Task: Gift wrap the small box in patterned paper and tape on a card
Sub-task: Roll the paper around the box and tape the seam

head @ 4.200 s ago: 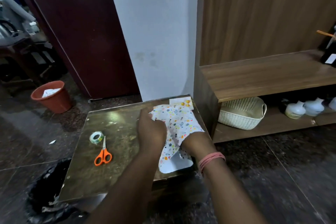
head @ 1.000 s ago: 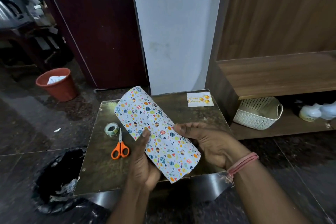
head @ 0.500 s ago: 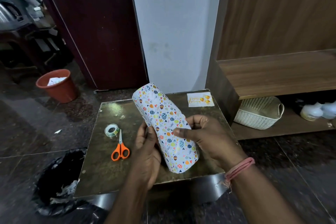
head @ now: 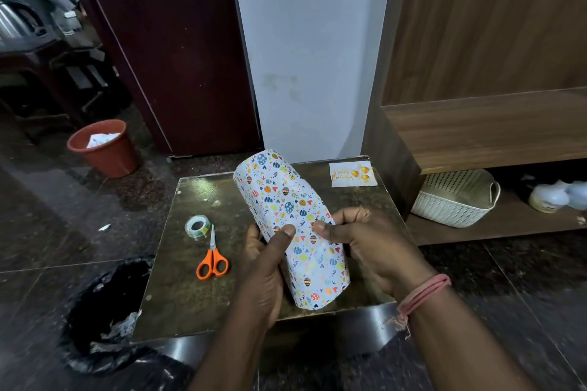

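— Both gripping it?

— Yes: left hand [head: 265, 267] and right hand [head: 371, 247] pinch the patterned paper [head: 293, 225] (box hidden inside) above the table [head: 178, 289]. Loosen, and it may unroll; tape [head: 197, 226] lies left of it, beyond reach, card [head: 352, 174] behind.

A home: kettle [head: 12, 20], wooden shelf [head: 489, 127], laundry-style basket [head: 457, 200], bin [head: 101, 149].
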